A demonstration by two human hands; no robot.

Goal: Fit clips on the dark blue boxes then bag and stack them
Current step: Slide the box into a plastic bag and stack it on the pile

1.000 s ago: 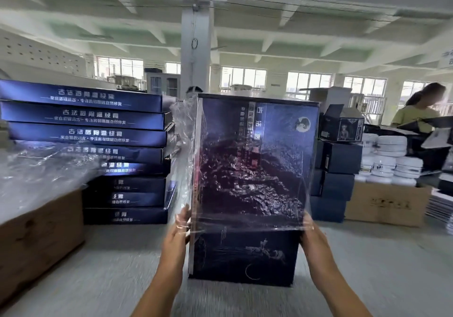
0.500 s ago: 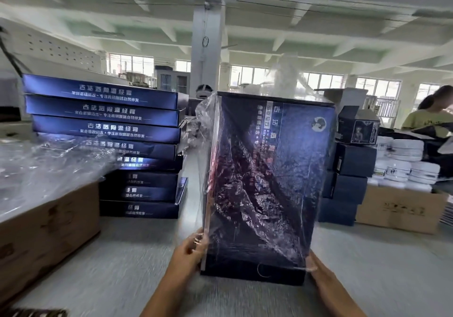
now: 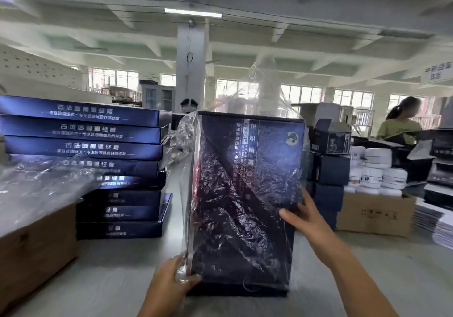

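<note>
A dark blue box (image 3: 247, 194) stands upright on the grey table (image 3: 103, 275) in front of me. A clear plastic bag (image 3: 263, 89) covers most of it, with loose film sticking up above its top edge. My left hand (image 3: 171, 285) pinches the bag's open edge at the box's lower left corner. My right hand (image 3: 304, 216) holds the box's right edge at mid-height, thumb lying across the front. To the left stands a stack of several dark blue boxes (image 3: 85, 150), lying flat.
A brown carton (image 3: 31, 248) topped with loose clear bags (image 3: 36, 184) sits at the near left. Small dark boxes (image 3: 328, 169), white jars (image 3: 377, 172) and another carton (image 3: 375, 215) stand at the right. A person in a yellow-green shirt (image 3: 399, 123) works behind them.
The bag has slid farther down the box, almost to its bottom. My right hand has moved from the lower right corner up to the right edge. My left hand has dropped lower.
</note>
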